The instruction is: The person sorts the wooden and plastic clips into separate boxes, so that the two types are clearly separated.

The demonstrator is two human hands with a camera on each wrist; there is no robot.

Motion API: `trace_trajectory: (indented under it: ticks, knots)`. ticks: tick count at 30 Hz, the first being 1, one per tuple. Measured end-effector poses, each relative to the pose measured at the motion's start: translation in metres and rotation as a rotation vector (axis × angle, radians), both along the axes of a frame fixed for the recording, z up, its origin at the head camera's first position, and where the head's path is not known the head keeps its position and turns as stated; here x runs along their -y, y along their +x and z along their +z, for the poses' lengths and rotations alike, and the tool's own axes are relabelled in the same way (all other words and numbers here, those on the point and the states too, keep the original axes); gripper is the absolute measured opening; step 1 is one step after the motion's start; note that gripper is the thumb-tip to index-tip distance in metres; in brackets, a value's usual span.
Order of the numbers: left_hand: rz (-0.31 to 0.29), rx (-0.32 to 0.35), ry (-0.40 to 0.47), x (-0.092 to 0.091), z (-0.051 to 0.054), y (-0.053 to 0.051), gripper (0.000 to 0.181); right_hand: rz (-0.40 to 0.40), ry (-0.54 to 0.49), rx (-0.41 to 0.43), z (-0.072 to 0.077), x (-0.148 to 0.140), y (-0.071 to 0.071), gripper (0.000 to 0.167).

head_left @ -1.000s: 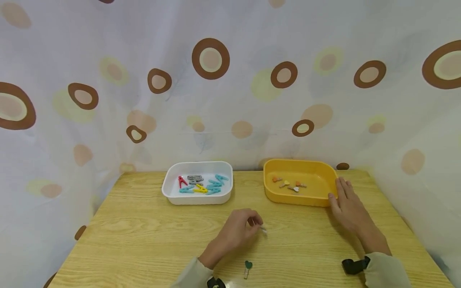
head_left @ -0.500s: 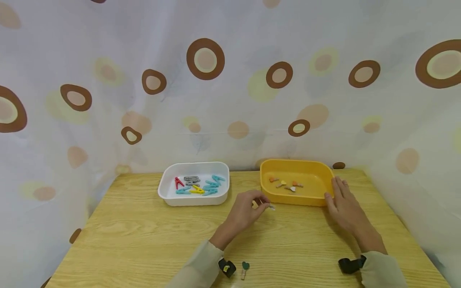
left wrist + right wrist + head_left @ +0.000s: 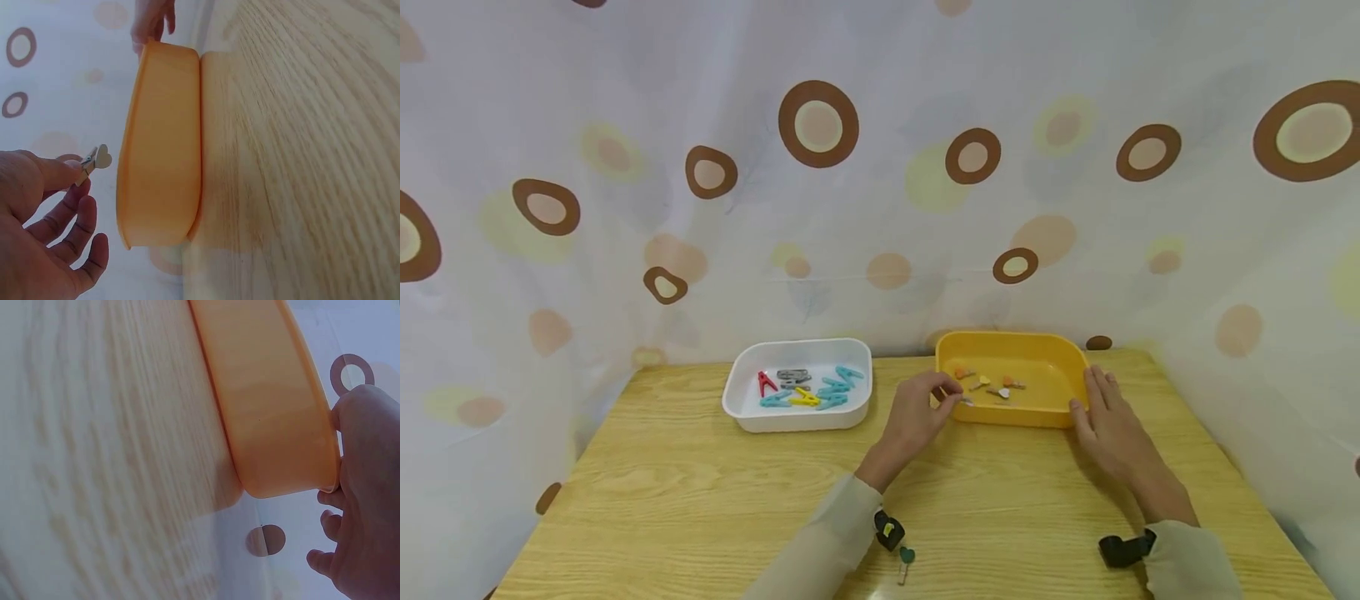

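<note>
My left hand (image 3: 919, 412) pinches a small wooden clothespin (image 3: 87, 169) with a white heart between thumb and forefinger. It is at the near left edge of the yellow tray (image 3: 1060, 419), and in the left wrist view the clothespin is above rim height, apart from the tray's wall. The right hand (image 3: 1116, 429) rests against the tray's right end, its fingers straight along the rim. Inside the tray lie several small heart clothespins (image 3: 984, 382), with orange, yellow and white hearts. A clothespin with a dark green heart (image 3: 907, 556) lies on the table near my left wrist.
To the left stands a white tray (image 3: 797, 423) holding several plastic clothespins in blue, red and yellow, plus grey ones. Both trays sit at the back of the wooden table (image 3: 700, 500), close to a patterned curtain (image 3: 850, 208).
My left hand has moved forward from the middle of the table to the yellow tray, carrying the white-heart clothespin. The right hand has stayed at the tray's end.
</note>
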State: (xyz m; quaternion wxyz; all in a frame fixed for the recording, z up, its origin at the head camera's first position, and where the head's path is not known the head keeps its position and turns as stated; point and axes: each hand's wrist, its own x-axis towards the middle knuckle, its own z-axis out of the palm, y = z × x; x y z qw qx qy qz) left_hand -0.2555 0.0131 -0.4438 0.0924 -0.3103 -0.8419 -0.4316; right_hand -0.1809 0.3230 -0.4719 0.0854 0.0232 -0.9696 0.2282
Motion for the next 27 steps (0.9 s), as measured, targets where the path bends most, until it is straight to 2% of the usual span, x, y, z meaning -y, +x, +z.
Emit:
trace_trajectory:
  ticks: [5,8,12,16,21,27]
  knots:
    - [0.014,-0.003,-0.064,-0.001,-0.003,-0.003,0.005,0.004,-0.001,0.007,0.001,0.001,0.0,0.069]
    - [0.021,-0.016,-0.111,-0.001,-0.003,-0.004,0.005,0.007,0.004,0.004,0.003,0.001,-0.001,0.069]
    - [0.036,-0.002,-0.154,-0.003,0.001,-0.006,0.004,0.014,0.007,-0.012,0.004,0.0,-0.002,0.068]
    - [0.047,-0.009,-0.165,-0.009,0.004,-0.011,0.005,0.016,0.0,-0.017,0.003,-0.001,-0.001,0.068]
    - [0.024,-0.039,-0.143,-0.02,0.007,-0.018,0.005,0.011,-0.003,-0.006,0.001,0.0,0.001,0.068]
    - [0.008,-0.003,-0.154,-0.034,0.01,-0.027,0.005,0.011,0.006,-0.016,0.0,0.0,0.001,0.068]
